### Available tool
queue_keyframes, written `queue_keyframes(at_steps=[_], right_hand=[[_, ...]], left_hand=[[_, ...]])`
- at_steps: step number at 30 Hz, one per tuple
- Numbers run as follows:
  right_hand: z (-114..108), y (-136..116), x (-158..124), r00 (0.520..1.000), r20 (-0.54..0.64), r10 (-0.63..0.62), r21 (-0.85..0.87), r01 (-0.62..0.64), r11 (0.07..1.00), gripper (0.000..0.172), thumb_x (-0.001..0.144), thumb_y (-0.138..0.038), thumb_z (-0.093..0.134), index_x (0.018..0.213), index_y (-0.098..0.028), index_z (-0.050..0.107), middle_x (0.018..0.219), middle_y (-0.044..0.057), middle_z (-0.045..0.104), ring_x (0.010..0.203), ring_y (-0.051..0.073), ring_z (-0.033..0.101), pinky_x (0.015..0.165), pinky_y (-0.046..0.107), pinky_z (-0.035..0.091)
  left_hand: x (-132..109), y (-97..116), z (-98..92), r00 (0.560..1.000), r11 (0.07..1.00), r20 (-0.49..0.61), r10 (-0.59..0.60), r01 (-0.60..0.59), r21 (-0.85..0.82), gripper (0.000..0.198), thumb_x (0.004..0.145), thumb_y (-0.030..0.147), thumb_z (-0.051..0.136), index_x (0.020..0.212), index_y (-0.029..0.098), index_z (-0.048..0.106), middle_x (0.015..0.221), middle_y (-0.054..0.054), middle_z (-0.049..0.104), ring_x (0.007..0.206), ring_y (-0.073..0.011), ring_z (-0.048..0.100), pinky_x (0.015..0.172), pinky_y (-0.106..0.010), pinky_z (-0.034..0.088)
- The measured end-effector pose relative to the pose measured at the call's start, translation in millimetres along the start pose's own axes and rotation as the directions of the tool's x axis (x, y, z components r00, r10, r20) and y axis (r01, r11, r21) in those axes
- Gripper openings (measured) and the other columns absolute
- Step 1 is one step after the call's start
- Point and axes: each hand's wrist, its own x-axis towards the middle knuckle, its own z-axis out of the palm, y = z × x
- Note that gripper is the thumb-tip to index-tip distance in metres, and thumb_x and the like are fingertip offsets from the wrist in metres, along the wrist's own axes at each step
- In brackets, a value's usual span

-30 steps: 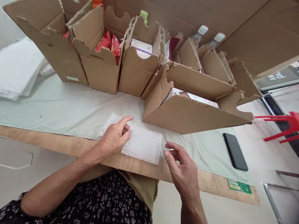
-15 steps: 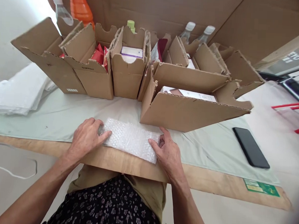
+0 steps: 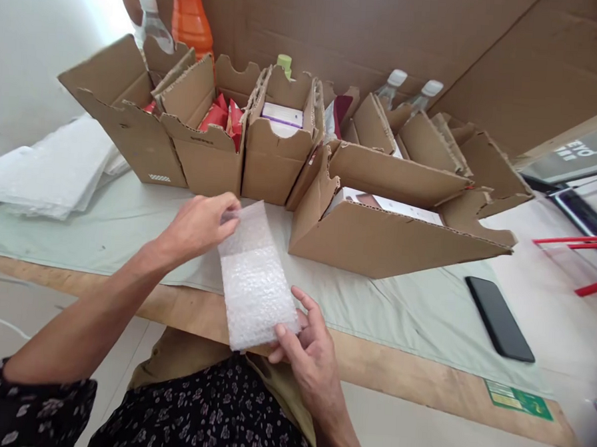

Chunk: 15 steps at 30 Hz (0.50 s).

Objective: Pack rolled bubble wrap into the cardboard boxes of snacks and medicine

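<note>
A flat, narrow bubble wrap bag (image 3: pixel 258 281) is held above the front edge of the cloth-covered table, turned lengthwise away from me. My left hand (image 3: pixel 205 225) pinches its far left corner between thumb and curled fingers. At the near end, my right hand (image 3: pixel 307 347) grips the lower right corner, thumb on top and fingers partly hidden underneath. The far end looks thinner and more see-through than the near part. Whether anything lies inside it I cannot tell.
Several open cardboard bins (image 3: pixel 276 162) stand in a row behind, with a wider cardboard box (image 3: pixel 398 235) in front at right. More bubble wrap sheets (image 3: pixel 61 171) are piled at left. A black phone (image 3: pixel 500 317) lies at right on the green cloth (image 3: pixel 374 314).
The bubble wrap bag has turned from lying crosswise to pointing away from me and is lifted. My left hand went up and forward; my right hand came nearer and slightly left.
</note>
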Motion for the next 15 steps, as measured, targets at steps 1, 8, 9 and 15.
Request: queue_keyframes(at_steps=[1, 8, 9, 15], right_hand=[[6.6, 2.5, -0.6, 1.000, -0.007, -0.007, 0.023, 0.007, 1.000, 0.072, 0.094, -0.053, 0.065, 0.154, -0.026, 0.037, 0.098, 0.002, 0.067, 0.063, 0.013, 0.062, 0.058, 0.030, 0.059], [-10.9, 11.1, -3.7, 0.945, -0.034, -0.327, -0.476, 0.272, 0.836, 0.054, 0.099, -0.033, 0.061, 0.150, -0.023, 0.047, 0.103, 0.007, 0.071, 0.073, 0.017, 0.067, 0.064, 0.032, 0.060], [-16.2, 11.6, -3.5, 0.896, 0.002, -0.443, -0.589, 0.359, 0.724, 0.048, 0.098, -0.029, 0.060, 0.146, -0.023, 0.052, 0.104, 0.007, 0.071, 0.078, 0.018, 0.069, 0.068, 0.034, 0.061], [-15.2, 3.7, 15.4, 0.612, 0.418, -0.672, -0.760, 0.641, 0.111, 0.033, 0.096, -0.009, 0.055, 0.126, -0.020, 0.066, 0.141, 0.017, 0.064, 0.132, 0.034, 0.060, 0.095, 0.050, 0.056]], left_hand=[[12.5, 1.1, 0.1, 0.999, 0.999, -0.002, 0.042, -0.042, 0.028, 0.020, 0.088, 0.023, 0.059, 0.106, 0.021, 0.069, 0.097, -0.004, 0.076, 0.090, -0.0256, 0.069, 0.079, -0.035, 0.047], [-25.6, -12.0, 29.0, 0.934, 0.947, -0.162, 0.320, -0.310, 0.082, 0.026, 0.096, 0.023, 0.058, 0.119, 0.015, 0.069, 0.112, -0.013, 0.073, 0.108, -0.0301, 0.063, 0.095, -0.046, 0.050], [-48.5, -13.5, 34.0, 0.904, 0.921, -0.184, 0.386, -0.389, 0.024, 0.022, 0.098, 0.022, 0.057, 0.116, 0.015, 0.069, 0.109, -0.011, 0.073, 0.105, -0.0277, 0.064, 0.094, -0.044, 0.051], [-143.7, -1.1, 60.6, 0.866, 0.848, -0.159, 0.474, -0.497, -0.183, 0.026, 0.091, 0.021, 0.071, 0.116, 0.016, 0.067, 0.119, -0.013, 0.070, 0.123, -0.0312, 0.058, 0.106, -0.050, 0.049]])
